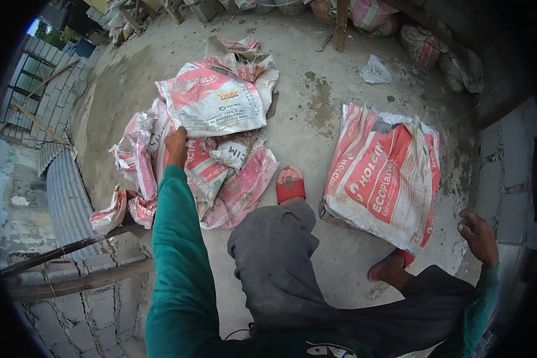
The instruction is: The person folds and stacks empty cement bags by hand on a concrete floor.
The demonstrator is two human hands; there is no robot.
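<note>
My left hand (176,146) is closed on the lower left corner of a white and red cement bag (218,101), which lies over a heap of crumpled cement bags (244,185). The bag looks flat, with its printed side up. Off to the right, my right hand (478,237) hangs in the air with its fingers partly curled but apart and nothing in them. Nearest to it is a flattened stack of red and white cement bags (382,179) on the concrete floor, whose top bag reads HOLCIM. My feet, in red slippers (290,185), stand between the heap and the stack.
Stuffed sacks (423,45) line the back wall beside a wooden post (342,24). A scrap of white plastic (376,70) lies on the floor. Corrugated metal (71,197) and a low block wall (89,298) stand at left; a block wall (513,179) rises close at right.
</note>
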